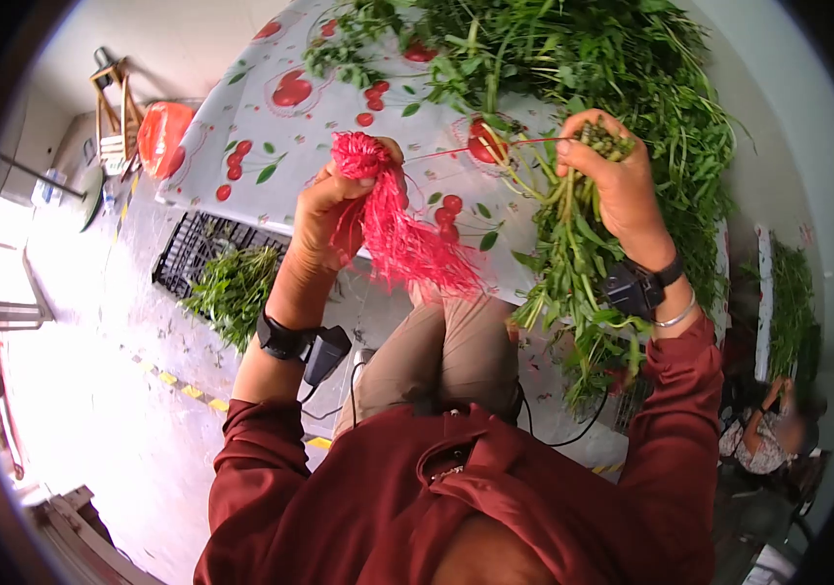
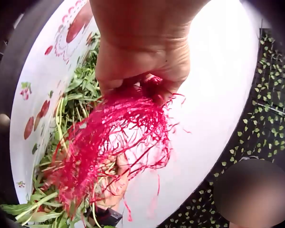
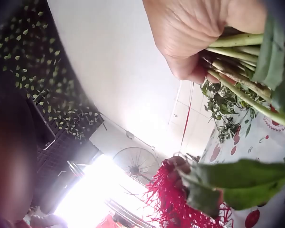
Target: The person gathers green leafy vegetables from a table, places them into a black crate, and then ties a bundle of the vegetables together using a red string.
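Over the table's front edge, my left hand grips a knotted hank of pink-red raffia string, its loose ends hanging down and fanning to the right. My right hand holds a bunch of leafy green stems, cut ends upward and leaves drooping below the wrist. A single red strand runs taut from the hank to the thumb side of my right hand. In the right wrist view the fingers curl round the stems, and the strand drops from them to the hank.
A large heap of greens covers the back right of the table, on a cherry-print tablecloth. A black crate with more greens stands on the floor at left. Another person sits at the far right.
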A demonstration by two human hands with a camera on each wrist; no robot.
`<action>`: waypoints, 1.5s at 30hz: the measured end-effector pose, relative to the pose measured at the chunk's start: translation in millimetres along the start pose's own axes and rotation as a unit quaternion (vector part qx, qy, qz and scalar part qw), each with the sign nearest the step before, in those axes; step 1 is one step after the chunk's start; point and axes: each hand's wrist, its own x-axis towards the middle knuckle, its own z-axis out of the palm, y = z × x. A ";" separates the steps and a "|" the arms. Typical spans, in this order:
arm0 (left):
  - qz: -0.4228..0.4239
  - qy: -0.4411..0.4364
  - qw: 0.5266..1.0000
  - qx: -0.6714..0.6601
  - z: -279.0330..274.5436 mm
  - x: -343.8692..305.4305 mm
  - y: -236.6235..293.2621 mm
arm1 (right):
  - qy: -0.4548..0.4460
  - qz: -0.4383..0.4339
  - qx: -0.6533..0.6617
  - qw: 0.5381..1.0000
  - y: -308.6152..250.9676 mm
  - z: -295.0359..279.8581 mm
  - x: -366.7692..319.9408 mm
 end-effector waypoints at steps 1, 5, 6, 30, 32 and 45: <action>-0.014 0.002 0.999 -0.035 -5.3 -6.0 4.7 | -0.003 -0.008 0.006 1.000 1.5 -0.8 0.5; -0.009 -0.012 0.995 -0.102 -30.4 -24.2 15.1 | -0.005 0.009 -0.006 1.000 -1.5 4.5 0.6; -0.019 -0.005 0.994 -0.108 -30.2 -28.7 17.4 | -0.004 0.017 -0.008 1.000 -1.9 6.2 0.8; 0.102 0.177 0.969 0.140 -25.9 -22.5 37.7 | 0.003 0.004 -0.020 1.000 1.5 2.6 10.6; 0.101 0.166 0.972 0.131 -27.1 -17.9 36.4 | 0.026 -0.011 -0.004 1.000 2.5 -4.3 13.2; 0.074 0.120 0.985 0.095 -2.1 29.0 9.6 | 0.034 -0.030 -0.010 0.999 -11.7 -2.2 14.6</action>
